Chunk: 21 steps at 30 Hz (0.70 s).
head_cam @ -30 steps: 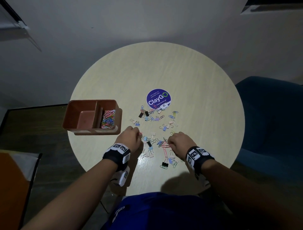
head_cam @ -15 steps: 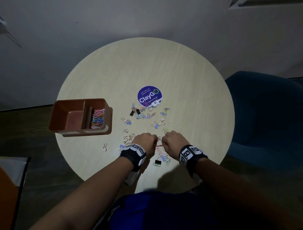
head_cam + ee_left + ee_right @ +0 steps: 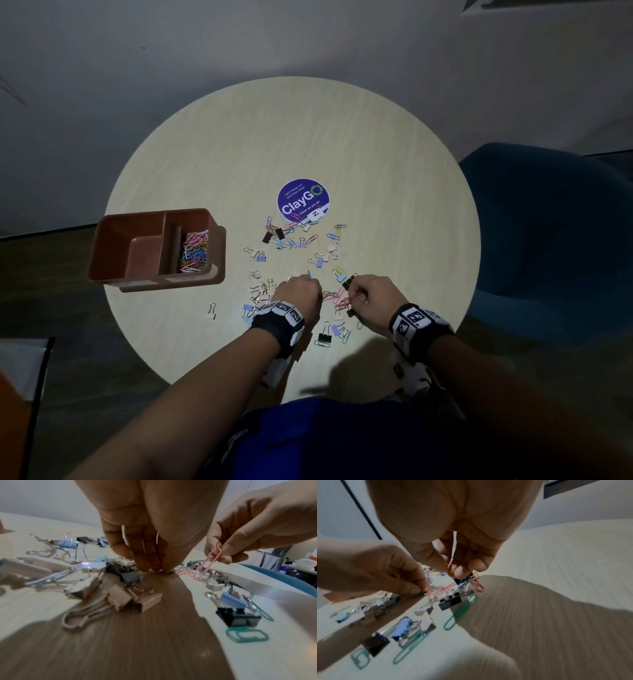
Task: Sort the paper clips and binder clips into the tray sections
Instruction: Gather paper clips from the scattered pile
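A brown tray (image 3: 113, 240) stands at the table's left; its right section holds coloured paper clips (image 3: 194, 251), its left section looks bare. Mixed paper clips and binder clips (image 3: 301, 241) lie scattered in front of me. My left hand (image 3: 313, 291) has its fingertips down on the table, pinching a green paper clip (image 3: 422, 593) at one end of a tangle of pink paper clips (image 3: 202, 566). My right hand (image 3: 354, 296), just to the right, pinches the tangle's other end (image 3: 449, 568) a little above the table.
A round purple sticker (image 3: 303, 202) marks the middle of the round table (image 3: 376, 154). A black binder clip (image 3: 323, 338) and a green paper clip (image 3: 460, 609) lie near my wrists, a white binder clip (image 3: 211, 312) alone at the left. A blue chair (image 3: 548, 240) stands on the right.
My left hand has moved right, from the pile's left side to the pink tangle beside my right hand. The hands then drew slightly apart with the tangle between them.
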### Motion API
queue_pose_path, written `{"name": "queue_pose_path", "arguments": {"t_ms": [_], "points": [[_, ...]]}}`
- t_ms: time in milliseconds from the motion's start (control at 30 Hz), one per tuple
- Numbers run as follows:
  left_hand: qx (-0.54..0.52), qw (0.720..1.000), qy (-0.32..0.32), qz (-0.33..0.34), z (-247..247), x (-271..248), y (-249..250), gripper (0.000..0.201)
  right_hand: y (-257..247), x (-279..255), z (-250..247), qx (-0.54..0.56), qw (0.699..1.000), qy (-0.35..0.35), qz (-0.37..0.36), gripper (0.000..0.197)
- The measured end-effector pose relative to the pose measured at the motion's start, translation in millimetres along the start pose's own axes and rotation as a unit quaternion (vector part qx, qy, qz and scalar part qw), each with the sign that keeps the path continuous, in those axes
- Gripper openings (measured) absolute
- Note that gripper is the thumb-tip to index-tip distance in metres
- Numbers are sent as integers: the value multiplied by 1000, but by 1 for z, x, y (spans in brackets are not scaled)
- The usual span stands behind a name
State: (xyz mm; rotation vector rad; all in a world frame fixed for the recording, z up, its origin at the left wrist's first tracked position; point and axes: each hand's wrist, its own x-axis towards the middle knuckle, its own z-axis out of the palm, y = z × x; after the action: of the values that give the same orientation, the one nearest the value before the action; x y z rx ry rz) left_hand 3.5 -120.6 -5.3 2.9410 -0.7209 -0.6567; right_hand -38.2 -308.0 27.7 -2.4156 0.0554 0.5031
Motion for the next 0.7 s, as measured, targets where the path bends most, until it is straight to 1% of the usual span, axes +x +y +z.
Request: {"name": "queue_pose_path", "arguments": {"t_ms": [67,100,200,300,433,467,533,633,700], "points": [[-32,999,13,-11,2,0,-2,23,2,0,-1,37,999,13,21,11],[-51,998,21,-13,3,1,-3,23,3,0,-1,38,999,18,24,11],[-81,996,26,4,2,4,-1,23,8,1,-4,5,1000,18,23,15],[-63,997,30,29,4,5,2,25,13,2,-8,-12,999,32,42,14],[-34,998,18,40,6,5,4,28,17,-1,-13,1,998,38,53,14],[-23,999,15,39,6,6,4,27,17,-3,-13,15,997,43,55,13],[-5,999,7,34,5,5,4,25,17,-4,-11,77,993,60,67,11],[-3,1000,-8,24,3,4,-1,24,16,-2,-8,179,976,86,93,8],[-9,1000,-15,17,3,4,-6,25,15,0,-11,216,967,91,104,9]]}}
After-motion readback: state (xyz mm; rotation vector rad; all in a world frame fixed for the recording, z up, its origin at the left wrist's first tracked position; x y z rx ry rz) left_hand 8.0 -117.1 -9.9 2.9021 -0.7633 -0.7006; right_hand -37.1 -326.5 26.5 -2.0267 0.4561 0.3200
